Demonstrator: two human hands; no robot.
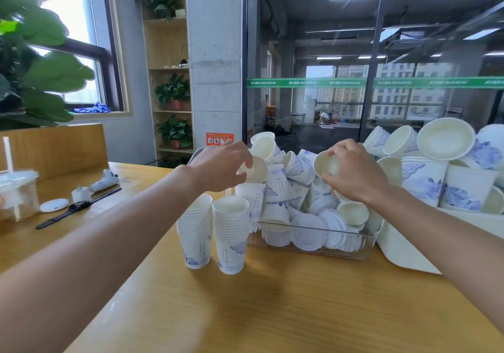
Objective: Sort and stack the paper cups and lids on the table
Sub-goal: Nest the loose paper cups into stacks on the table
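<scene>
Your left hand [221, 165] pinches the rim of a white paper cup [255, 169] lying mouth-out on the heap in the clear plastic bin [308, 246]. Your right hand [351, 171] curls round a second small white cup [326, 164] above the bin's middle. Both grips look like lifts out of the pile. Two nested stacks of white blue-printed cups [212, 230] stand just left of the bin, probably their destination. Flat white lids [309, 231] lie inside the bin's front wall, unsorted.
</scene>
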